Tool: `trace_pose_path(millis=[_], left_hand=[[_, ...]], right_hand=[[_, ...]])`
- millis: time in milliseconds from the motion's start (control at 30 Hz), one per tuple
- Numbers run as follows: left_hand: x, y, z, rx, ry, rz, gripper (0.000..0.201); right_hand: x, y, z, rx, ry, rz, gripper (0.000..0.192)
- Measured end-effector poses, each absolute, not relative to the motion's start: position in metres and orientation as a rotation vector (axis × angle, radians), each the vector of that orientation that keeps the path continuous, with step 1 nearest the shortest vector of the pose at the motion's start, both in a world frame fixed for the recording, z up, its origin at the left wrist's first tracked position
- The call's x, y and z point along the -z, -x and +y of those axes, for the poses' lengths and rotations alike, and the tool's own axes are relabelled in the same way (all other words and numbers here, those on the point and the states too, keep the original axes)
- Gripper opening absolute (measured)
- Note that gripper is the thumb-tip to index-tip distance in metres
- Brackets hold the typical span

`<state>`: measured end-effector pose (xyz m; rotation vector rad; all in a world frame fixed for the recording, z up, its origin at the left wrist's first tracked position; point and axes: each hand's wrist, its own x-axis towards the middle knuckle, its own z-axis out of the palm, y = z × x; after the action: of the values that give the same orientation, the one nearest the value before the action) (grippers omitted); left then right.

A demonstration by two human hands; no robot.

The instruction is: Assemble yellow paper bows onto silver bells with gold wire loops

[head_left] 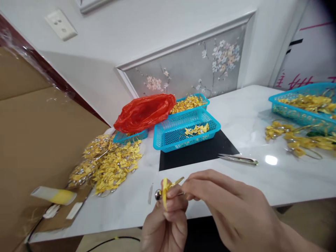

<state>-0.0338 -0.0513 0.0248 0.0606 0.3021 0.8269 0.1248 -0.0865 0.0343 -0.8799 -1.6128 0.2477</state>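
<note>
Left hand [165, 224], fingers closed, pinches a yellow ribbon [165, 191] with a small metal bell [158, 194]; right hand [225, 206] grips the ribbon's gold end. Ribbon: long axis near upright, bell pointing left, held just off the desk's [262, 115] near edge. Snips [237, 159] lie beyond, past a black mat [199, 150].

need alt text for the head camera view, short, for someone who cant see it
Two bare hands, left hand and right hand, pinch a small yellow ribbon bow with a metal bell over a white table. Beyond them lie small scissors, a blue basket holding a few finished bows, a red plastic bag and a heap of yellow bows.
</note>
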Motion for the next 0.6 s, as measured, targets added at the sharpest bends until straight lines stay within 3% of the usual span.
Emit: trace_pose_path(millis=[100, 267, 600], left_hand=[[-0.026, 0.037, -0.051, -0.832, -0.115, 0.317, 0.024], [-0.032, 0.035, -0.054, -0.868, -0.069, 0.403, 0.035], [-0.017, 0.045, -0.049, -0.885, -0.303, 0.427, 0.028]], right_hand=[[-0.032, -0.113, -0.085, -0.266, 1.058, -1.449, 0.018], [-0.028, -0.111, -0.082, -0.156, 1.079, -1.503, 0.017], [-0.027, -0.111, -0.083, 0.057, 1.026, -1.582, 0.023]])
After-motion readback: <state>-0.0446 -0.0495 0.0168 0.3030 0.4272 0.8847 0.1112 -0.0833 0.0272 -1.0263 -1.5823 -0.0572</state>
